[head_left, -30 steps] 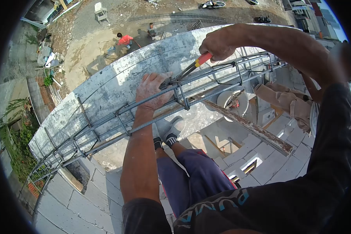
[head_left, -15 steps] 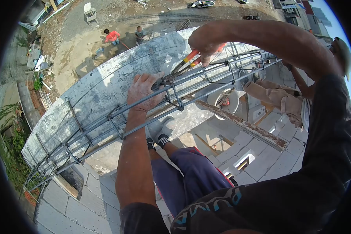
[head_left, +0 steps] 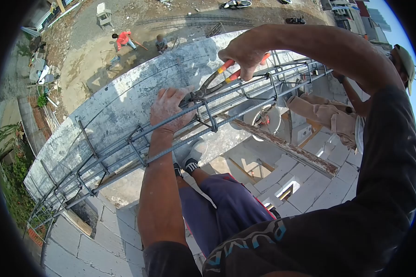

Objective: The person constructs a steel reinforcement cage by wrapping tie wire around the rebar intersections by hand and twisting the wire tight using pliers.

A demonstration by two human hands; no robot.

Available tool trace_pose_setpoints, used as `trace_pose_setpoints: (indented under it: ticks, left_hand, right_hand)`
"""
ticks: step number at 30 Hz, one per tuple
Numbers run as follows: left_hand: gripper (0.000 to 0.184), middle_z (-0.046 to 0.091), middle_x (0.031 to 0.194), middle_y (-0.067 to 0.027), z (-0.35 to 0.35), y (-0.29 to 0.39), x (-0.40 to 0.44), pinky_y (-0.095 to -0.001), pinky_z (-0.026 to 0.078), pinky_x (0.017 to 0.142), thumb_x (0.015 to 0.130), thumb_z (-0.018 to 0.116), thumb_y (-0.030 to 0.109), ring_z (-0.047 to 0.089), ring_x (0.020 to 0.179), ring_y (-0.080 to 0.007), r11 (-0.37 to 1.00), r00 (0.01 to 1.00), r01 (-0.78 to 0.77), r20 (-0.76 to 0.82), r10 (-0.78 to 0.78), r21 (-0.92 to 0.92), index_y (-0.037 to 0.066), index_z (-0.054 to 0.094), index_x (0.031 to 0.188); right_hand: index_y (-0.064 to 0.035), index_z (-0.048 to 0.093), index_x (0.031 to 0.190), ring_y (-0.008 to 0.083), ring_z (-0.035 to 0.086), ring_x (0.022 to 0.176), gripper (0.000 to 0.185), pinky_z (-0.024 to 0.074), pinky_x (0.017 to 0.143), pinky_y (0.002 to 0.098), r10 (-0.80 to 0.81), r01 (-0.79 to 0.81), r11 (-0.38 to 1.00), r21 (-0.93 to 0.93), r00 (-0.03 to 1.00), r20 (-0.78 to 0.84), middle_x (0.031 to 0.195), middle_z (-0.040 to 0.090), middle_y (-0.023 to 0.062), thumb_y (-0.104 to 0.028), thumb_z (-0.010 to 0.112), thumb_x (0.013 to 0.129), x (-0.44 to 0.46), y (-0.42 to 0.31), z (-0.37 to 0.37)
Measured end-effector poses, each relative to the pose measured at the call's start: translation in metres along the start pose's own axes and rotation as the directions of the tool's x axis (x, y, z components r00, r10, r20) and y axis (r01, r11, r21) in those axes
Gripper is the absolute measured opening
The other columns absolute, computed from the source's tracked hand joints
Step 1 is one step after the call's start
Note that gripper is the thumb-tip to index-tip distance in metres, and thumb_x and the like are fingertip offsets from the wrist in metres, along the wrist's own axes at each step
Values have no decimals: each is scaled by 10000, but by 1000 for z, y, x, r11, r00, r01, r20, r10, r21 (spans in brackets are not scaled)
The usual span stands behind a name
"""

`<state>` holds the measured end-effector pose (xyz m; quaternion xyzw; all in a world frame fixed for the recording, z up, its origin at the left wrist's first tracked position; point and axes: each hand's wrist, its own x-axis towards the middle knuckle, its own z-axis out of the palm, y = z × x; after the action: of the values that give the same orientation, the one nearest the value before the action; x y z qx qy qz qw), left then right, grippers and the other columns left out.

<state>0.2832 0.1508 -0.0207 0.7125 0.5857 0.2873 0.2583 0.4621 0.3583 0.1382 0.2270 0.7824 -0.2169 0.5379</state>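
My right hand (head_left: pixel 247 53) grips the pincers (head_left: pixel 212 84) by their red and yellow handles, which are spread apart. The jaws sit at a bar joint of the rebar cage (head_left: pixel 238 110), close beside my left fingers. Dusty and reaching up between the long bars, my left hand (head_left: pixel 168 108) is closed on the cage near a stirrup; a dark piece beside its fingertips is too unclear to name. Behind the cage lies a grey, weathered concrete ledge (head_left: pixel 125 90).
Below me are a block wall (head_left: pixel 106 231), a rusty beam (head_left: pixel 291 150) and a white bucket (head_left: pixel 275 122). A co-worker in a cap (head_left: pixel 403 64) is at the right. Far down on the ground, a person in red (head_left: pixel 122 40) stands near another person (head_left: pixel 161 44).
The pincers' handles have spread wider in my right hand. My left hand stays in place on the cage. The person in red below has shifted left and leans over.
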Motion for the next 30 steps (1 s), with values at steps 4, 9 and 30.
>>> trace_pose_setpoints:
  ticks: [4, 9, 30]
  left_hand:
    - [588, 652, 1003, -58, 0, 1, -1, -417, 475, 1000, 660, 813, 266, 637, 992, -289, 1000, 1000, 25, 12, -25, -5, 251, 666, 1229]
    - [585, 651, 1005, -58, 0, 3, 0, -422, 473, 1007, 664, 810, 273, 639, 988, -284, 999, 999, 44, 10, -44, 28, 250, 669, 1232]
    - [541, 665, 990, -64, -4, 8, 1, -414, 489, 987, 672, 807, 277, 637, 999, -298, 995, 994, 103, 19, -103, 14, 242, 687, 1198]
  right_hand:
    - [-128, 525, 1349, 291, 630, 1163, 540, 529, 976, 486, -314, -39, 827, -561, 796, -518, 1223, 584, 106, -403, 688, 915, -15, 9, 34]
    - [-138, 596, 1249, 298, 689, 1041, 392, 574, 819, 479, -163, -50, 881, -471, 902, -400, 1060, 668, 123, -394, 636, 956, -2, 13, 34]
    - [-52, 633, 1102, 240, 675, 713, 411, 524, 639, 410, 122, -129, 992, 0, 939, 321, 824, 669, 97, -280, 803, 805, 4, 3, -17]
